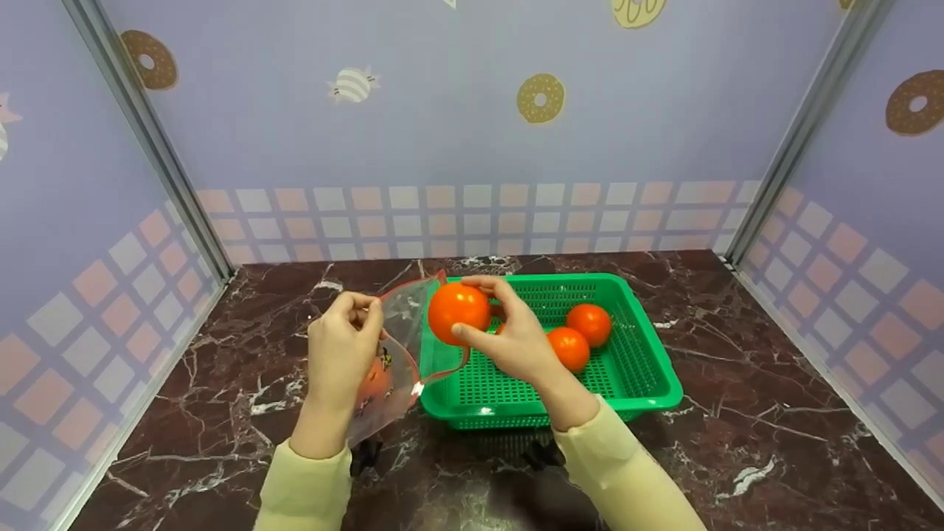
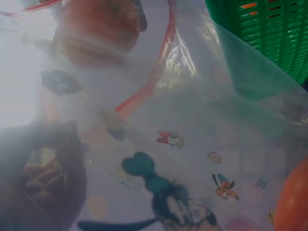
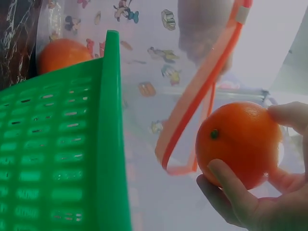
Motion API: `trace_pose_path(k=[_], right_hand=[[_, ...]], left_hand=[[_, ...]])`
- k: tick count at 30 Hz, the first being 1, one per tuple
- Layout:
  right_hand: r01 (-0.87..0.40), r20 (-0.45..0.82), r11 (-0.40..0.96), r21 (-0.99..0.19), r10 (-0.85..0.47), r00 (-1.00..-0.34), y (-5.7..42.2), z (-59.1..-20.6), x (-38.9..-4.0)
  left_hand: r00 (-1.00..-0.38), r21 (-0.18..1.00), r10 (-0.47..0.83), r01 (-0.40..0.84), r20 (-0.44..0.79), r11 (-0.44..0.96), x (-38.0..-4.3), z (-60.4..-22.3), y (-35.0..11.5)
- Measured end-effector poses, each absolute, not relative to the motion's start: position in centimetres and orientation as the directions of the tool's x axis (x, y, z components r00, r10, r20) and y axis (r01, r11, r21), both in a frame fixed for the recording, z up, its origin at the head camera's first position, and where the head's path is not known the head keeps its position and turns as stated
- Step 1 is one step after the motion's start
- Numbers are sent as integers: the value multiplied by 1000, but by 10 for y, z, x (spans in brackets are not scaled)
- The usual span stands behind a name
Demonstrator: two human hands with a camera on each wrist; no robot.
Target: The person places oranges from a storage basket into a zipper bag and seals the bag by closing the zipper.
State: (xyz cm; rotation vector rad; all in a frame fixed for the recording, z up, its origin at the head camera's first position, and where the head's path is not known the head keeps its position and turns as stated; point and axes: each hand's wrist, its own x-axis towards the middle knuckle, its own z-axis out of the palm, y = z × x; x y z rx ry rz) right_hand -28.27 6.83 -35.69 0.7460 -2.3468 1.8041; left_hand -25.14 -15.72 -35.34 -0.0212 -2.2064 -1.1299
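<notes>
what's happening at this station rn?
A person's left hand pinches the edge of a clear printed bag. The right hand holds an orange close to the bag's red-edged mouth. Another orange shows through the bag's side. At least two more oranges sit in the green basket beside it, partly behind the right arm.

place: small three-sided booth (image 1: 457, 147) | lilac donut-print wall panels (image 1: 258, 133) | grey corner strips (image 1: 155, 140) | dark marbled tabletop (image 1: 745, 420)
</notes>
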Motion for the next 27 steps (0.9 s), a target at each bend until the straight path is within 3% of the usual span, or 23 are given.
trace_pose_path(k=[9, 16, 27], right_hand=[[-454, 272, 312, -835, -483, -832, 44, -351, -285], [-414, 176, 370, -832, -532, -828, 33, -355, -284], [-408, 183, 312, -858, -557, -810, 33, -362, -282]], left_hand=[[-782, 714, -268, 297, 563, 634, -251, -351, -159], [-774, 705, -271, 295, 572, 644, -251, -352, -160], [-793, 725, -276, 277, 543, 631, -250, -351, -159]])
